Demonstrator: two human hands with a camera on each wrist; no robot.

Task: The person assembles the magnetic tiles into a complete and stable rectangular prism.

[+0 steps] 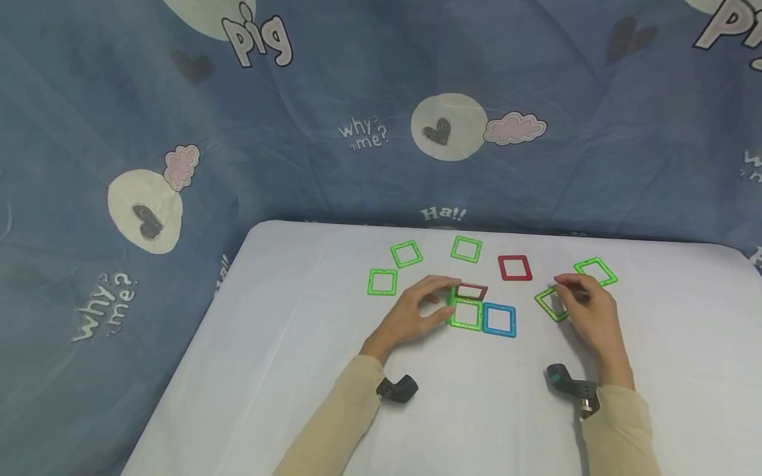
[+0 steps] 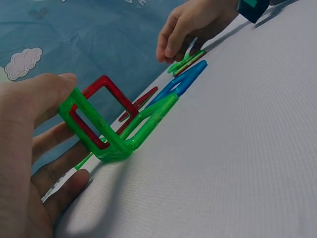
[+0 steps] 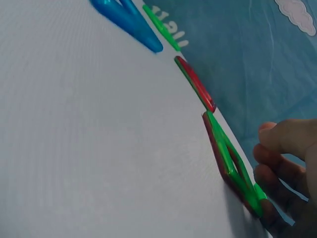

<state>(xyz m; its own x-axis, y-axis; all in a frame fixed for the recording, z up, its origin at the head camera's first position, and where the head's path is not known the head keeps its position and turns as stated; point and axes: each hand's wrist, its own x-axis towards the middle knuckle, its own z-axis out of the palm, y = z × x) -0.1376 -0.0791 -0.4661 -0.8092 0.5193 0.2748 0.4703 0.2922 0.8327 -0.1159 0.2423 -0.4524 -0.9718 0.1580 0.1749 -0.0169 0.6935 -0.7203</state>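
Note:
My left hand (image 1: 411,312) holds an upright green square magnetic tile (image 2: 94,121) by its edges, thumb at the near upper corner. A red square tile (image 1: 472,291) stands upright behind, meeting it at a corner. Both rise from a flat green tile (image 1: 467,315), with a blue tile (image 1: 500,320) lying flat against its right side. On the right, my right hand (image 1: 592,311) hovers over another green tile (image 3: 230,163), its fingers loosely bent and the fingertips close to the frame. A dark red edge shows beneath that tile in the right wrist view.
Several loose tiles lie around: a green tile (image 1: 382,282) at left, two more green ones at the back, a red tile (image 1: 514,268) and a green tile (image 1: 597,270) toward the right. The white table (image 1: 286,317) backs onto a blue printed curtain (image 1: 333,172).

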